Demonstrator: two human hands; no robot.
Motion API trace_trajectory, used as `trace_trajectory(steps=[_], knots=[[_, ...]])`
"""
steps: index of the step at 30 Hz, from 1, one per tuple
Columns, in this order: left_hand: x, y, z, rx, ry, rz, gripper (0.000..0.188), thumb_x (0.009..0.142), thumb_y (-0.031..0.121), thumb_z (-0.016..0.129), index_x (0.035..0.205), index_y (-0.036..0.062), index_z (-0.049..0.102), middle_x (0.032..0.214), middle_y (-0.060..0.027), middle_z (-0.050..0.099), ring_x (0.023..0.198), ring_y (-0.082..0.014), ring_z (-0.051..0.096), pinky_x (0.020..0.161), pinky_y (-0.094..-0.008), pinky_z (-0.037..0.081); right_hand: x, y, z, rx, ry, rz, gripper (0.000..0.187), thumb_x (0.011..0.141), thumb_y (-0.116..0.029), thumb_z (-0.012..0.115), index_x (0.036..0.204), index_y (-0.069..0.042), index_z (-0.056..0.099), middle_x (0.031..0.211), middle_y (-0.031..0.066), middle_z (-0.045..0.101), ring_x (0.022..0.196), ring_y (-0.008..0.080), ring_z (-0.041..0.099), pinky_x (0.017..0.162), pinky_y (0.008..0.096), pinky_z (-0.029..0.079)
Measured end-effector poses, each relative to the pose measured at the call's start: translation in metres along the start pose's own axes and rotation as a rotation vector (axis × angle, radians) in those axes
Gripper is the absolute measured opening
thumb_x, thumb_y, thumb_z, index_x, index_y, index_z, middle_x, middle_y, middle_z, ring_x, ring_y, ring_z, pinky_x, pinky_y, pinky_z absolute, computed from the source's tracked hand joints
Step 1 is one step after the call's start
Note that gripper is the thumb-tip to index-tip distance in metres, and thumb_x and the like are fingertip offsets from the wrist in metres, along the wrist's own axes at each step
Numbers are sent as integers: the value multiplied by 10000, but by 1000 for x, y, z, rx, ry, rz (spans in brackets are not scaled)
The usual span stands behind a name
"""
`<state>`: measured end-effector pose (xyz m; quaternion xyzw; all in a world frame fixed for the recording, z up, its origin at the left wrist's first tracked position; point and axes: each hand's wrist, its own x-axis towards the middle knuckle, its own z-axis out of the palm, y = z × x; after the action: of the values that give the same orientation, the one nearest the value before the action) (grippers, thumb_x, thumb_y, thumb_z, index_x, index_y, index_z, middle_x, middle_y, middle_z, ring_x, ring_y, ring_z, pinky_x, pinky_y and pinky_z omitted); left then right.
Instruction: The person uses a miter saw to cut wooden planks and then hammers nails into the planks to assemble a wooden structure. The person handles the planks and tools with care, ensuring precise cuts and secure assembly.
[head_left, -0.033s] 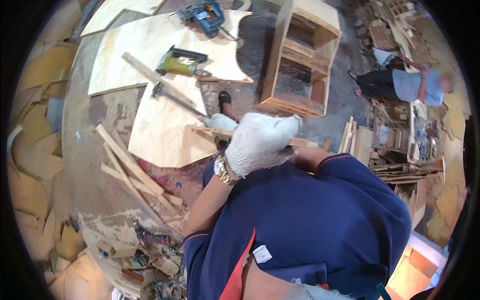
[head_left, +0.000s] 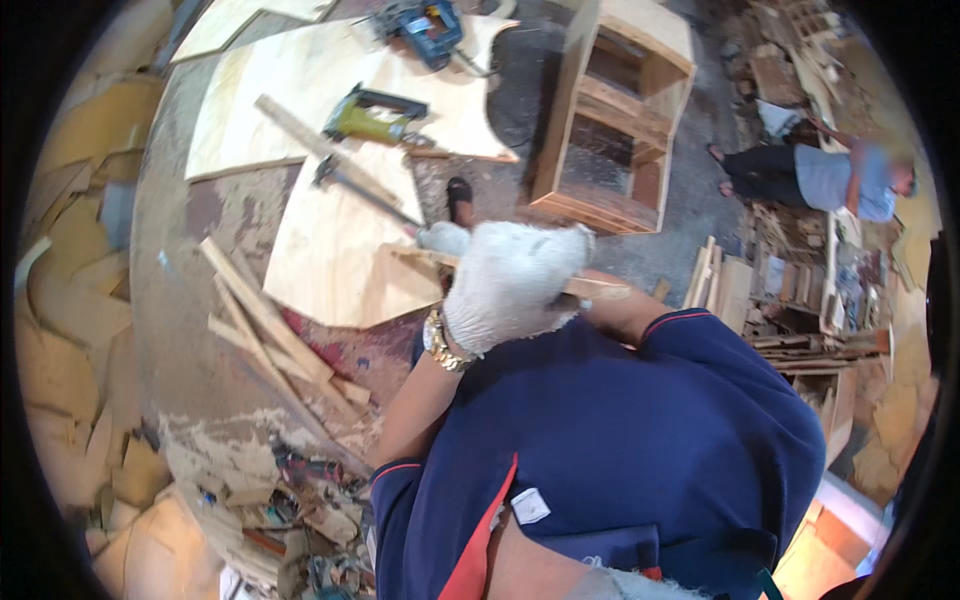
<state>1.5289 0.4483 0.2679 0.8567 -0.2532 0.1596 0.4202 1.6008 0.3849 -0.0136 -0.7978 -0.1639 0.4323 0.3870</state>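
My left hand (head_left: 515,285), in a white knitted glove with a gold watch at the wrist, is closed around a narrow wooden strip (head_left: 600,289). One end of the strip sticks out on each side of the glove. Partly hidden behind it is my right hand (head_left: 445,238), also gloved, at the end of a hammer's handle. The hammer (head_left: 365,192) points away to the left, its dark head over a pale plywood panel (head_left: 340,250). My right fingers are mostly covered, but the handle runs into the glove.
A green nail gun (head_left: 370,117) and a blue power tool (head_left: 428,35) lie on plywood sheets. An open wooden cabinet frame (head_left: 610,120) stands ahead. Loose wood strips (head_left: 270,320) and a drill (head_left: 308,466) lie at left. A person (head_left: 810,175) is at the right near stacked timber.
The surroundings have shifted slightly to the right in the picture. The wooden strip tilts a little more, and both hands keep their hold.
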Motion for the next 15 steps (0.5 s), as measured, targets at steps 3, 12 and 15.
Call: trace_trajectory(steps=[3, 12, 15], knots=[[-38, -12, -36, 319, 380, -111, 223, 813, 253, 829, 855, 115, 659, 739, -47, 630, 638, -226, 607, 626, -371, 483, 30, -30, 17, -16, 28, -139, 856, 1004, -786, 416, 900, -12, 767, 855, 192, 773, 927, 428, 738, 860, 559, 517], [-162, -37, -80, -525, 1093, -140, 577, 1013, 68, 530, 1527, 328, 539, 631, 2, 504, 478, -130, 443, 540, -331, 480, 12, -86, 29, 338, -205, -4, 612, 1051, -579, 615, 693, -85, 567, 612, -11, 509, 535, 104, 470, 496, 322, 380], [-185, -39, -85, -529, 1122, -129, 695, 1023, 64, 522, 1616, 397, 381, 638, 0, 517, 476, -130, 448, 505, -292, 455, 12, -91, 31, 416, -282, -3, 578, 1053, -566, 622, 719, -102, 537, 629, -18, 494, 540, 98, 442, 501, 311, 370]])
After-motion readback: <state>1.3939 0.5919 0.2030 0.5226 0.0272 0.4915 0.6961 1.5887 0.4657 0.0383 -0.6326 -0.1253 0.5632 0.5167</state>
